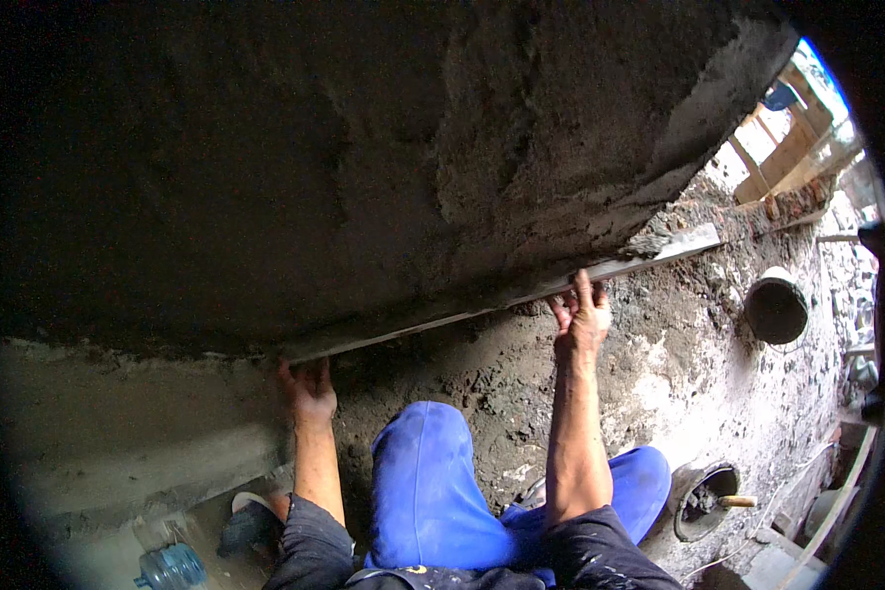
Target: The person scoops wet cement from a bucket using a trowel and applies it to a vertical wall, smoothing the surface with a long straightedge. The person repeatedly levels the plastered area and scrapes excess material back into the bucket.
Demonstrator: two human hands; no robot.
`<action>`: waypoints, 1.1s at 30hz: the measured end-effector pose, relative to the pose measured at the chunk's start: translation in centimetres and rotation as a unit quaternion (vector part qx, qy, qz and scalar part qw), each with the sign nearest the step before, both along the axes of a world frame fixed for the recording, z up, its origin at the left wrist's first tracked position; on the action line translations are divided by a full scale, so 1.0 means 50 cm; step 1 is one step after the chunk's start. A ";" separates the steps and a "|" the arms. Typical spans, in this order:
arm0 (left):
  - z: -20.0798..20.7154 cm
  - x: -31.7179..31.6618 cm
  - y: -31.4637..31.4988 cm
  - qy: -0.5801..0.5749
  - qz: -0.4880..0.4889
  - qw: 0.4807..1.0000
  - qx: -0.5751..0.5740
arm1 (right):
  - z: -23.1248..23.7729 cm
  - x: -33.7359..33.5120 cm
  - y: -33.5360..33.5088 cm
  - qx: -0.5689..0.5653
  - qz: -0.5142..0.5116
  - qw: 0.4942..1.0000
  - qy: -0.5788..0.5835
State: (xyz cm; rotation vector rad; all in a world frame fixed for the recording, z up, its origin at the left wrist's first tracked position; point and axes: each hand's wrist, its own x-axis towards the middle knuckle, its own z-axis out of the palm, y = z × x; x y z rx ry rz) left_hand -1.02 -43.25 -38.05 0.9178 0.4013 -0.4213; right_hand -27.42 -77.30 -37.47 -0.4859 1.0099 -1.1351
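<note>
Long straight bar: a pale grey, flat-sided length, apparently metal (612,267), lies aslant along the lower edge of the dark grey, wet-looking plastered wall (383,177), rising from near the left hand toward the upper right.
Mortar on bar: a dark, rough clump (647,246) sits on it near its right end.
Right hand: the bare right hand (582,317) grips the bar right of its middle, one finger up over the face and others bent beneath.
Left hand: the bare left hand (310,391) reaches up to the bar's left end, fingers raised against the underside; shadow hides the tips, so I cannot tell whether it is closed on it.
Clothing: dark, pale-spotted sleeves (310,541) and bright blue trousers (423,482), one knee raised between the forearms.
Ground: rough, mortar-spattered surface (649,379) under the bar.
Right side: a round, dark-mouthed bucket (777,309) stands well apart from the right hand; nearer the knees, a second round bucket (680,516) holds grey mortar and a tool with a light wooden handle (738,501).
Lower left: a translucent blue plastic bottle (170,566).
Upper right: pale brown wooden boards (795,157).
</note>
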 end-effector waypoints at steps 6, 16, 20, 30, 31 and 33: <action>0.049 -0.061 -0.074 -0.018 0.011 1.000 0.000 | 0.056 -0.078 -0.089 -0.010 0.015 1.000 -0.015; 0.221 -0.168 -0.167 -0.018 -0.029 0.997 -0.073 | 0.170 -0.183 -0.208 -0.022 0.018 0.999 -0.031; 0.335 -0.197 -0.133 0.028 -0.020 0.995 -0.097 | 0.226 -0.216 -0.167 -0.025 0.012 0.999 -0.023; 0.746 -0.109 0.241 -0.388 -0.056 0.920 -0.016 | 0.255 -0.081 0.240 0.302 0.193 0.919 -0.164; 0.839 -0.090 0.268 -0.340 -0.319 0.872 -0.151 | 0.273 -0.074 0.268 0.297 0.221 0.903 -0.218; 0.986 -0.110 0.290 -0.459 -0.265 0.847 -0.050 | 0.305 -0.061 0.309 0.303 0.263 0.873 -0.276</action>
